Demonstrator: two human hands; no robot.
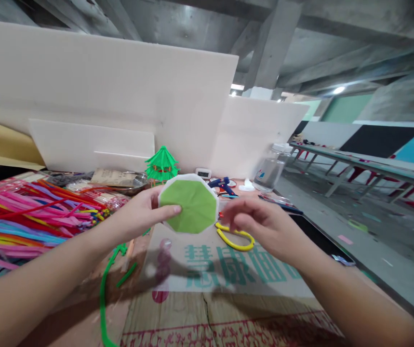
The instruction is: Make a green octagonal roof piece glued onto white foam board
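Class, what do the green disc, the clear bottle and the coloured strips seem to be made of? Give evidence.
Green disc: probably matte paper or thin card; faint creases radiate from its middle.
Clear bottle: likely smooth, glossy plastic, being see-through with highlights; glass is possible.
Coloured strips: perhaps fibre-covered wire, with a soft, matte look; the blur leaves this open.
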